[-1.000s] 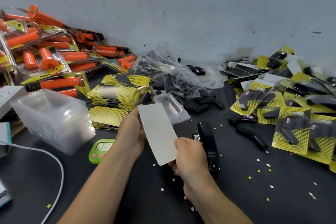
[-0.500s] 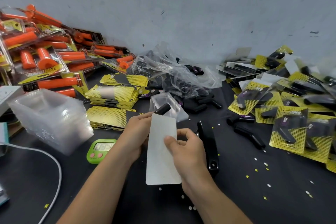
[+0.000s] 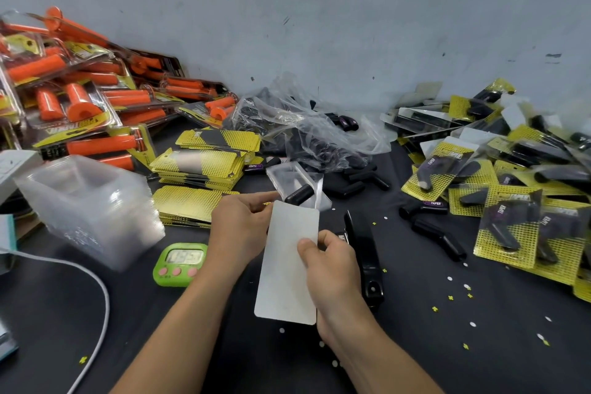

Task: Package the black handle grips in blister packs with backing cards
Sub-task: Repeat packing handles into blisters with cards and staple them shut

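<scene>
Right grip (image 3: 332, 265) pinches white backing card (image 3: 287, 272), thumb on its face; left grip (image 3: 240, 227) holds card's upper left edge; black handle grip (image 3: 299, 194) sits in clear blister (image 3: 284, 174) at card's top

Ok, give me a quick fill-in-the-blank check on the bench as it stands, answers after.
The left hand and right hand hold a backing card whose visible side is plain ____. The timer by the left hand is ____. The packaged grips heaped at far left are ____. The long black tool lies beside the ____ hand.
Missing words: white; green; orange; right.
</scene>
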### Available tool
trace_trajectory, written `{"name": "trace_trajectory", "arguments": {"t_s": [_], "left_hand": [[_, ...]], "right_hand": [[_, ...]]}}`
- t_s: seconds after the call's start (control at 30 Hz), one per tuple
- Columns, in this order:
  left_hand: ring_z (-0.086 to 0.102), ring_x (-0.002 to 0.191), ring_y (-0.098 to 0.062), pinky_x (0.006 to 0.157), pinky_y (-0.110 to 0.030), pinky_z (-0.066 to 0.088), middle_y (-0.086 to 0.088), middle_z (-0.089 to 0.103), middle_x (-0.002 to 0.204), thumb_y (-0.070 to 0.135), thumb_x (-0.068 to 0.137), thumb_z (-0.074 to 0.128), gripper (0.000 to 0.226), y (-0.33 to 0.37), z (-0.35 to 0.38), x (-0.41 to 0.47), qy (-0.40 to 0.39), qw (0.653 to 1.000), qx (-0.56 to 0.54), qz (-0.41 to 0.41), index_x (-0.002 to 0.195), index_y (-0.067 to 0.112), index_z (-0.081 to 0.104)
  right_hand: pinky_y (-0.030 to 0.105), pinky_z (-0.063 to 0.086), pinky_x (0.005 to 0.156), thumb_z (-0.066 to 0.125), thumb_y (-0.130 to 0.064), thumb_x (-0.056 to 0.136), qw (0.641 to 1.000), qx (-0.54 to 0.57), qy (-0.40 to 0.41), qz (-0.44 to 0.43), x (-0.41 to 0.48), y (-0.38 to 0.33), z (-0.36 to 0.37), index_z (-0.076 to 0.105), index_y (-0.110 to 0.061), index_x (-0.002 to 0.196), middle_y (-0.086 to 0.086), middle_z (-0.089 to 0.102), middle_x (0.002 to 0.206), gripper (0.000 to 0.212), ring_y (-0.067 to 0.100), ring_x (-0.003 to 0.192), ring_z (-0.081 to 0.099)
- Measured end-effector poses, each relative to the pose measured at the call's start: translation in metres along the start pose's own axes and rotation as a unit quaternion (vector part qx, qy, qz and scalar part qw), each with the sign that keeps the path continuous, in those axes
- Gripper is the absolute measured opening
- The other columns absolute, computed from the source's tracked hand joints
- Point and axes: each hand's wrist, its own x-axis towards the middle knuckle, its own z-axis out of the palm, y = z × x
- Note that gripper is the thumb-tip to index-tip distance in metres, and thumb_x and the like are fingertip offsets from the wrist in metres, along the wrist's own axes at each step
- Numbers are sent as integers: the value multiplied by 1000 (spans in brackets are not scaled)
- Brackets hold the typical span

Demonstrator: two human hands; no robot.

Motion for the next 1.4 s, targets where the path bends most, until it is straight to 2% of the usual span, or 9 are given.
{"name": "trace_trajectory", "arguments": {"t_s": [0.1,0.4,0.53,0.63,0.77,1.0,1.1,1.2,1.4], "left_hand": [[76,76,-16,67,-33,64,10,78,75,13,94,74,23,0,-2,2,-25,999,-26,-24,89,35,80],[74,65,-12,56,-24,58,-2,79,76,4,97,66,23,4,-8,-1,-54,993,-92,-55,92,23,78],[73,64,-8,66,-30,64,9,76,77,15,92,73,15,3,-5,0,10,997,73,-2,101,23,82],[65,63,-2,64,-24,58,15,69,71,18,89,74,17,5,-1,-6,32,979,191,62,104,22,82],[66,72,-24,71,-36,59,-1,72,73,15,90,66,18,5,4,-11,22,955,275,110,102,13,79],[64,64,9,61,-14,52,24,70,65,11,80,76,46,7,-4,-7,-47,986,161,9,124,23,74],[68,62,1,57,-20,58,16,75,73,5,77,77,47,6,-7,-4,-77,992,91,-45,121,25,74],[75,70,-12,70,-40,66,4,78,80,-6,78,73,49,5,-6,-2,-96,991,-13,-91,119,20,75],[77,76,-18,64,-28,59,1,80,91,-10,81,67,55,2,-5,-3,-166,980,-54,-99,124,23,70]], "right_hand": [[34,51,57,60,-11,98,1000,11,-5,12,1,1,-1,55,2,84,6,63,67,20,21,63,60],[35,46,58,60,-16,88,997,-75,15,-13,1,-2,-4,54,2,82,20,68,79,20,25,66,59],[33,41,54,59,-16,85,995,-98,12,-29,-2,-6,-5,55,-1,79,15,61,67,17,19,58,52],[27,35,50,58,-14,86,993,-111,5,-47,-3,-4,-3,48,-4,73,-4,48,54,20,13,52,41],[18,28,40,58,-11,89,987,-145,9,-71,-3,-2,-2,38,-14,65,-10,39,42,31,10,43,32],[28,32,48,57,-17,95,986,-144,29,-75,0,3,-3,43,-11,72,-5,49,52,28,10,47,36],[32,35,52,57,-20,96,985,-148,33,-78,0,3,-4,44,-12,73,-3,51,52,28,10,49,38],[33,39,54,58,-24,97,981,-167,43,-88,1,2,-5,51,-11,77,4,59,61,25,14,54,46],[23,34,49,62,-32,96,969,-206,84,-109,5,-1,-11,46,-12,68,-1,54,58,37,11,52,43]]}}
